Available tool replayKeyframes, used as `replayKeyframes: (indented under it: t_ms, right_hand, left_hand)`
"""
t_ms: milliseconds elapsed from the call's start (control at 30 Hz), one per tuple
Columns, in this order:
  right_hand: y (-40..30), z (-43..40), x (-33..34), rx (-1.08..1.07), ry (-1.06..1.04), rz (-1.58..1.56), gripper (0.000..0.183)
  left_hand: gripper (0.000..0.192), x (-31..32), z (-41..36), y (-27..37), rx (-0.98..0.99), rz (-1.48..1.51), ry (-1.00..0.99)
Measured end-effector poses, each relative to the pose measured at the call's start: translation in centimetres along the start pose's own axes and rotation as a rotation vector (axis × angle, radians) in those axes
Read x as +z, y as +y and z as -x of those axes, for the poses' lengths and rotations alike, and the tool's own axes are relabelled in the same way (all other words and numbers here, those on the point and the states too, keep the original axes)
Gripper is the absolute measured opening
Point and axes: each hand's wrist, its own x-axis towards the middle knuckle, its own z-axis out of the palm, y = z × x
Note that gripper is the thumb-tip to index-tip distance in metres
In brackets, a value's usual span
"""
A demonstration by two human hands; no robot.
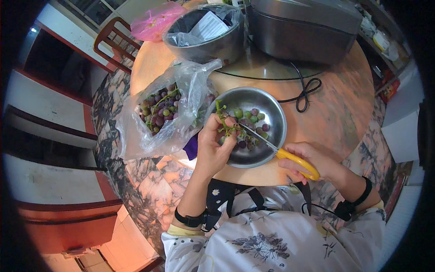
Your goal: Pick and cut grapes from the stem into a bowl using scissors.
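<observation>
My left hand [217, 141] pinches a green grape stem [221, 117] above the left part of a stainless steel bowl [280, 124]. Loose green and purple grapes [253, 117] lie inside the bowl. My right hand [304, 156] grips the yellow handles of a pair of scissors [295, 159]. Their metal blades reach over the bowl, with the tips beside the stem and my left fingers. Whether the blades are apart is too small to tell. Left of the bowl, a clear plastic bag [136, 136] lies partly open around bunches of purple and green grapes [161, 107].
Behind the bowl stand a metal pot [204, 51] lined with plastic and a large dark appliance [302, 37]. A black cord [300, 91] lies looped on the round table [340, 112]. A pink plastic bag [156, 20] is at the back left, near a wooden chair [108, 40].
</observation>
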Motion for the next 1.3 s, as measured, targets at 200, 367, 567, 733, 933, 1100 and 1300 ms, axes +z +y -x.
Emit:
replayKeyframes:
  t_ms: [200, 367, 567, 733, 933, 1100, 1300]
  right_hand:
    - [-1.1, 0.4, 0.4, 0.049, 0.103, 0.082, 0.023]
    - [-0.3, 1.1, -0.4, 0.000, 0.134, 0.059, 0.026]
    - [-0.2, 0.4, -0.5, -0.362, 0.428, 0.191, 0.032]
    - [-2.0, -1.7, -0.1, -0.621, 0.571, 0.239, 0.038]
    - [-2.3, -3.1, -0.3, -0.449, 0.408, -0.029, 0.036]
    - [-2.4, -3.7, -0.8, -0.437, 0.384, -0.039, 0.035]
    - [-3.3, -5.2, -1.8, -0.520, 0.497, -0.045, 0.038]
  left_hand:
    - [0.018, 0.0, -0.2, 0.1, -0.057, -0.030, -0.016]
    - [0.017, -0.9, -0.2, -0.6, -0.038, -0.084, -0.020]
    - [0.018, 0.8, -1.3, 1.6, -0.189, 0.127, 0.079]
    - [0.017, 3.4, -2.3, 2.0, -0.250, 0.203, -0.062]
    - [0.015, 4.2, -2.0, 0.5, -0.255, 0.224, -0.111]
    - [0.015, 5.0, -2.3, 0.3, -0.247, 0.300, -0.106]
    - [0.033, 4.7, -2.4, 1.5, -0.056, -0.067, 0.000]
